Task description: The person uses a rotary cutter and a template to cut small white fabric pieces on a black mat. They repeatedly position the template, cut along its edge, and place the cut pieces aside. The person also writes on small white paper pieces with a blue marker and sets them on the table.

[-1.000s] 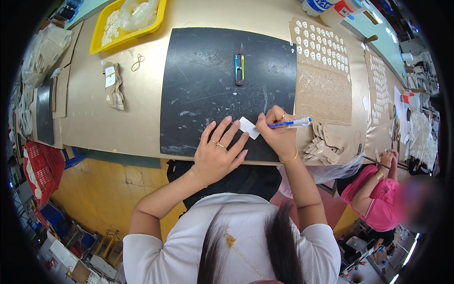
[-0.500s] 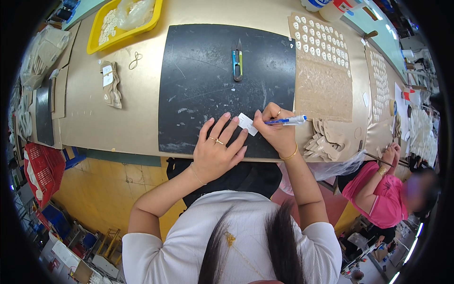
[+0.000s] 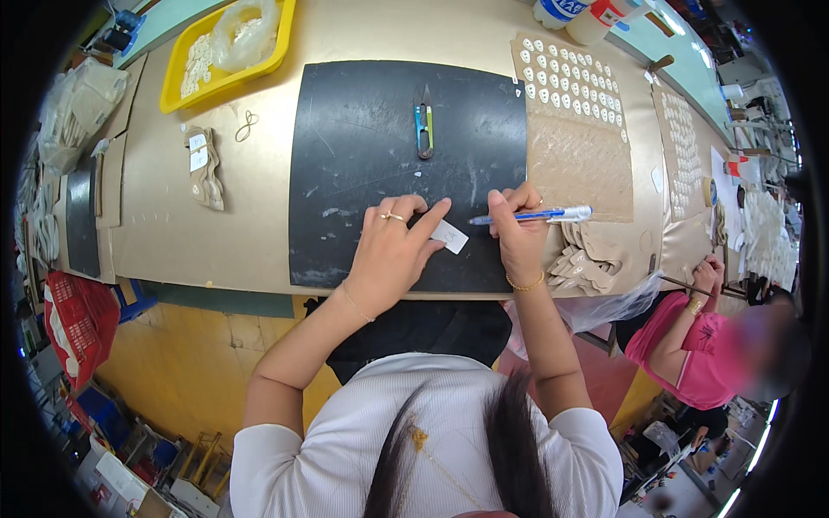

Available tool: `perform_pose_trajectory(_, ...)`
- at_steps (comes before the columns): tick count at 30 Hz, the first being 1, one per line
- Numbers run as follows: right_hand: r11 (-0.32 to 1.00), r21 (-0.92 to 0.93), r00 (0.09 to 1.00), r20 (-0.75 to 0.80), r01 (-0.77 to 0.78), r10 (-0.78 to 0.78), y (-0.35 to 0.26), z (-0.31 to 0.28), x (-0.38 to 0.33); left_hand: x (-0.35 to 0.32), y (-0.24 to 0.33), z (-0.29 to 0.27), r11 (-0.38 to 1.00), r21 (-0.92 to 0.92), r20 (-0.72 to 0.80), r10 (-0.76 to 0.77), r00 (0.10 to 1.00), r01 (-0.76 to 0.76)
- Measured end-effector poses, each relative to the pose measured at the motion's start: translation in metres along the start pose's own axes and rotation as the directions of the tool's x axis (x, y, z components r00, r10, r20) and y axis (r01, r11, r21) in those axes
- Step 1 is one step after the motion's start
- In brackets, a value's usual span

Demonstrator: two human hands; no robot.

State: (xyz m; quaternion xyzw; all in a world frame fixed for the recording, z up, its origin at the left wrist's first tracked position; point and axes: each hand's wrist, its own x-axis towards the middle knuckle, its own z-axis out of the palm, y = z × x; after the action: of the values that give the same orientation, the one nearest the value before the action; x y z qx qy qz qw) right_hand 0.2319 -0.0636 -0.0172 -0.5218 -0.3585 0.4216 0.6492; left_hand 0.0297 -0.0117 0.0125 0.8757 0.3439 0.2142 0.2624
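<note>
A small white paper slip [image 3: 452, 238] with a handwritten mark lies at the front of the black mat [image 3: 345, 129]. My left hand [image 3: 393, 250] has its curled fingers and thumb at the slip's left edge, holding it. In my right hand [image 3: 521, 237] is a blue-and-white pen [image 3: 553, 214], held nearly level, its tip pointing left just off the slip's upper right corner. Farther up the mat lie thread snips [image 3: 424, 129] with blue and green handles, apart from both hands.
A yellow tray [image 3: 168, 95] with small white pieces stands at far left, near a tagged bundle of beige pieces [image 3: 205, 177]. At right are a brown board [image 3: 579, 160] with rows of white pieces and a beige pile [image 3: 587, 263]. A person in pink [image 3: 686, 354] works at far right.
My right hand has moved right, lifting the pen away from the slip. My left fingers, spread flat before, have curled in around the slip's left side. The view has shifted slightly.
</note>
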Motion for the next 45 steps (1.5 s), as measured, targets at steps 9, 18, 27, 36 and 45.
perform_pose_trajectory(9, 0.732, -0.579, 0.929, 0.292, 0.36, -0.226, -0.022, 0.017, -0.011, 0.007, -0.019, -0.003, 0.98, -0.194, 0.047, -0.021, 0.999, 0.03)
perform_pose_trajectory(18, 0.706, -0.678, 0.971, 0.048, 0.204, -0.235, -0.046, -0.006, -0.006, 0.0, -0.02, 0.0, 0.978, -0.2, -0.065, 0.045, 0.997, -0.057)
perform_pose_trajectory(27, 0.463, -0.811, 0.661, -0.57, -0.357, -0.489, -0.07, -0.298, 0.076, -0.024, 0.004, 0.016, 0.946, 0.259, 0.012, 0.196, 0.981, -0.192)
perform_pose_trajectory(36, 0.862, -0.504, 0.728, -0.61, -0.052, -0.313, -0.087, -0.241, 0.071, -0.038, 0.007, 0.019, 0.967, 0.223, -0.016, 0.129, 0.991, -0.123)
perform_pose_trajectory(45, 0.984, -0.174, 0.994, 0.111, 0.029, -0.009, -0.013, 0.001, 0.013, -0.036, 0.003, 0.028, 0.965, 0.235, -0.006, 0.122, 0.993, -0.117)
